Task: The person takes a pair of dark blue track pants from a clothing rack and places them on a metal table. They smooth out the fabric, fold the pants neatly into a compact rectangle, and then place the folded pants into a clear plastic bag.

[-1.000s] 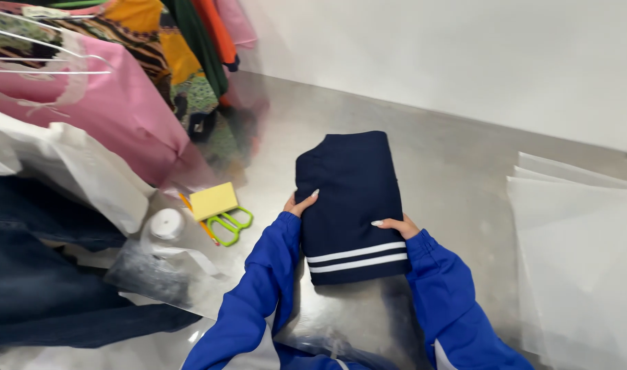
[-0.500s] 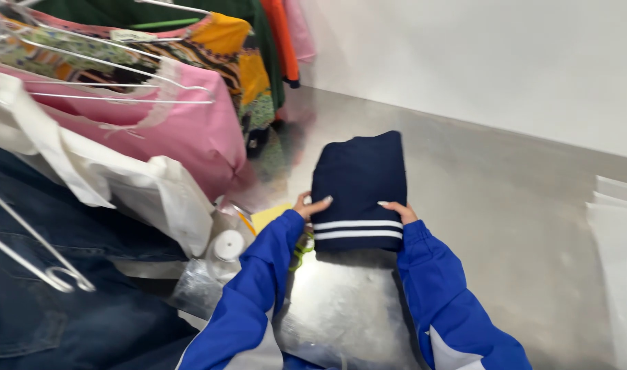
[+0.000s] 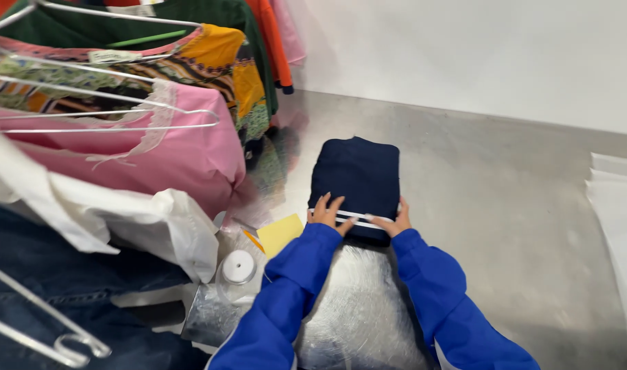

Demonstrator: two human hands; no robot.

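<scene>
The steel table [image 3: 505, 178] lay bare and open to the right of the work and behind it as far as the white wall [image 3: 478, 48], with only a stack of pale sheets [image 3: 618, 226] lying at the right edge. On the left the room was tight: a rack of hanging clothes crowded over the table edge, a pink garment [image 3: 155, 157] on a wire hanger [image 3: 114, 113] nearest, patterned orange and green pieces behind it, a white garment [image 3: 121, 219] and dark denim [image 3: 46, 294] lower down. Just beside the left sleeve sat a yellow pad [image 3: 279, 233], touching an orange-handled tool that was mostly hidden, and a clear roll with a white cap [image 3: 238, 267] lay near the table's front edge. A small pale label [image 3: 111, 56] hung on the green garment's neck. The folded navy garment [image 3: 358, 175] rested flat on the table at its middle, a neat rectangle with two thin white stripes across its near end. The left hand [image 3: 327, 214] pressed on that near left corner with fingers spread flat, and the right hand [image 3: 394, 220] lay on the near right corner, fingers extended along the stripes, neither one closed around the cloth.
</scene>
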